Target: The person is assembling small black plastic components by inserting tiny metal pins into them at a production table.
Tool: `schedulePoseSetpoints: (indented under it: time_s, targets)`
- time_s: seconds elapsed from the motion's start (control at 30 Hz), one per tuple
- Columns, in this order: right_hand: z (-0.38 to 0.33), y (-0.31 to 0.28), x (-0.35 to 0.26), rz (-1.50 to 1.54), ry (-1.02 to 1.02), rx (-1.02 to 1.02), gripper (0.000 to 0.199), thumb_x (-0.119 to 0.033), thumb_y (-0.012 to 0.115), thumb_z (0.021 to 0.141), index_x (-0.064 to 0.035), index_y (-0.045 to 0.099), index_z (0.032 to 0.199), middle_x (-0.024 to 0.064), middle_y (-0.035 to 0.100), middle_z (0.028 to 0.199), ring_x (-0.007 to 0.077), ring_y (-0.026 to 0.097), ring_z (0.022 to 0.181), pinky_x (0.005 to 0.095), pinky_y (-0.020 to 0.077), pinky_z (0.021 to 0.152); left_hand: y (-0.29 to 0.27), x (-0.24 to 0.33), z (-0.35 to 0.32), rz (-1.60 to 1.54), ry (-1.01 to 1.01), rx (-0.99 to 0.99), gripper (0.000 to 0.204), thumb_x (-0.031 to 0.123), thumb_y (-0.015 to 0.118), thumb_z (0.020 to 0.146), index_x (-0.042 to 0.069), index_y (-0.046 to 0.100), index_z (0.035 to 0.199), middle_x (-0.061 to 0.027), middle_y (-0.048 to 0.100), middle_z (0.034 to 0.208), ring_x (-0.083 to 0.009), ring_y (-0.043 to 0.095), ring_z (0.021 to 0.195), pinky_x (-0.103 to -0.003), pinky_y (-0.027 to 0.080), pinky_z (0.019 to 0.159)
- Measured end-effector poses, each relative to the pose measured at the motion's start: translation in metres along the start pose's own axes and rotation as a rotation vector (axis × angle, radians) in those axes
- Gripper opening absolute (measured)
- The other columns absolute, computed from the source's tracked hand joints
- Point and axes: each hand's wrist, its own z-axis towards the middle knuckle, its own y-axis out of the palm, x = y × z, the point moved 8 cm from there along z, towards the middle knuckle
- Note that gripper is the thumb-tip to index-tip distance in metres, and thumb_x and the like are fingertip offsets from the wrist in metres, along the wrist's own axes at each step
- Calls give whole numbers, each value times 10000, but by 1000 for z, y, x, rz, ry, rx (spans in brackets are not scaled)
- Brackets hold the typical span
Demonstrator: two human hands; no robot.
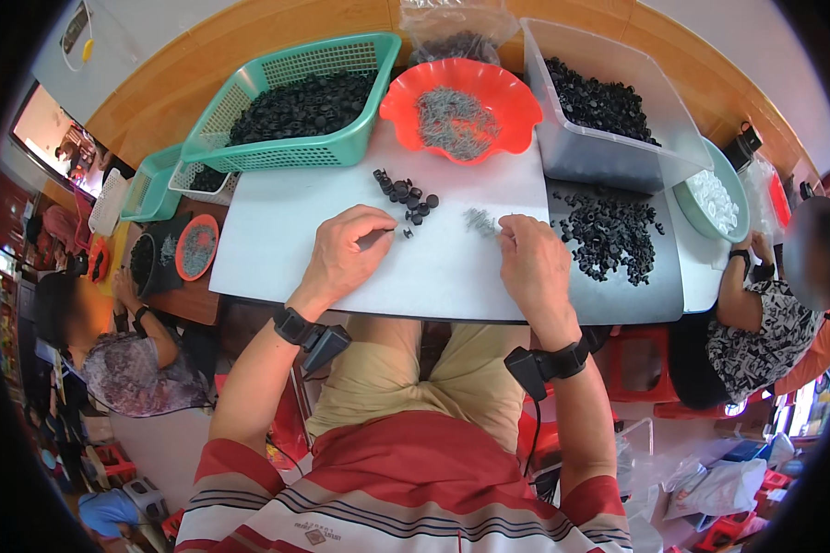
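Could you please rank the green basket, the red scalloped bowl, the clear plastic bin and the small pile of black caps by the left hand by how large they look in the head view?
1. Green basket and clear plastic bin: look alike, so I won't rank them.
2. Red scalloped bowl.
3. Small pile of black caps.

Left hand (346, 253) resting on white board (277, 240), fingertips pinching a small black part (408, 232), loose black parts (406, 195) just beyond — right hand (533, 263) beside small metal pins (479, 219), black heap (610, 235) further right.
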Motion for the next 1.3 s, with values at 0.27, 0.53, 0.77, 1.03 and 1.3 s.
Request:
schedulePoseSetpoints:
  time_s: [0.27,0.53,0.77,1.03,1.3]
  targets:
    - [-3,1,-2,-28,-70,-24,200,4,588,911,-2,589,1111,184,660,968,371,617,924,482,514,767,-1,-3,0,-21,-47,-2,130,15,721,847,1,742,975,-104,744,1008,-243,724,918,-319,561,812]
    - [-10,-17,-11,156,-129,85,195,42,602,914,32,552,1102,206,635,943,380,613,903,462,500,792,-6,-3,-3,-27,14,36,145,5,736,837,-2,740,981,-102,746,1007,-224,725,917,-304,567,797]
    - [-22,-23,-33,340,-9,111,162,43,629,936,21,546,1074,190,622,924,348,619,797,409,514,729,-1,-8,-7,-133,-9,-21,223,16,765,837,-3,707,1051,-97,755,1012,-173,738,873,-287,588,798]
    - [-23,8,-71,621,13,61,166,34,653,949,5,523,1049,137,631,930,255,642,823,362,532,761,3,-8,-11,-229,-7,-41,353,42,785,843,0,627,1156,-120,762,1036,-170,751,909,-292,609,856]
    - [-19,41,-82,650,24,22,174,35,635,956,0,494,1053,144,644,890,257,644,783,363,531,748,3,-1,-14,-210,127,-55,365,44,796,839,18,625,1159,-108,762,1040,-180,764,875,-293,620,789]
